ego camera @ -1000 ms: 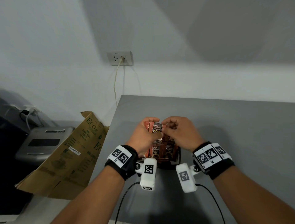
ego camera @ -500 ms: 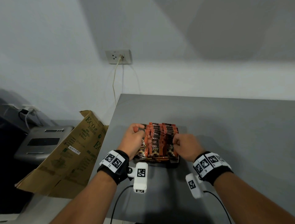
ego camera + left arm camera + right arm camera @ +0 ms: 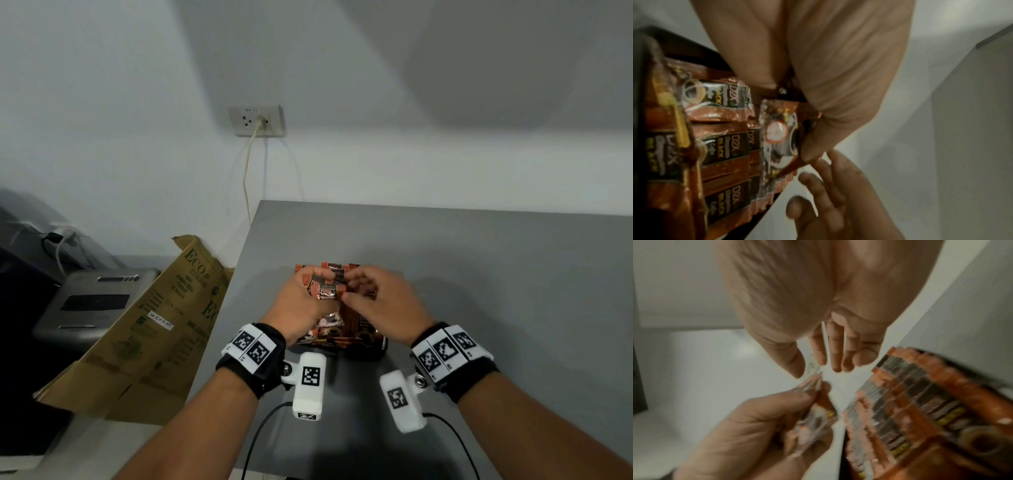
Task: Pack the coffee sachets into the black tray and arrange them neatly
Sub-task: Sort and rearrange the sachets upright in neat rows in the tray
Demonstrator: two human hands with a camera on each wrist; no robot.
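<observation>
Brown coffee sachets (image 3: pixel 359 322) stand packed in rows in the black tray (image 3: pixel 376 353) on the grey table. Just above the tray, my left hand (image 3: pixel 298 308) grips a small bundle of sachets (image 3: pixel 327 293) held crosswise. My right hand (image 3: pixel 380 301) meets it from the right, thumb and forefinger pinching the bundle's end. The left wrist view shows my thumb pressed on the held bundle (image 3: pixel 781 138), with the packed rows (image 3: pixel 723 146) to its left. In the right wrist view, the bundle's edge (image 3: pixel 813 368) sits between my thumb and forefinger, beside the packed rows (image 3: pixel 910 410).
The grey table (image 3: pixel 479 291) stretches right and back from the tray, and its left edge runs close to my left hand. Beyond that edge lean a flattened cardboard box (image 3: pixel 154 325) and a grey device (image 3: pixel 92 301). A wall socket (image 3: pixel 257 120) with a cable hangs behind.
Half a second ago both hands were low at the tray's sides on the packed rows. My left hand has since lifted a bundle of sachets, and my right hand has come to its end.
</observation>
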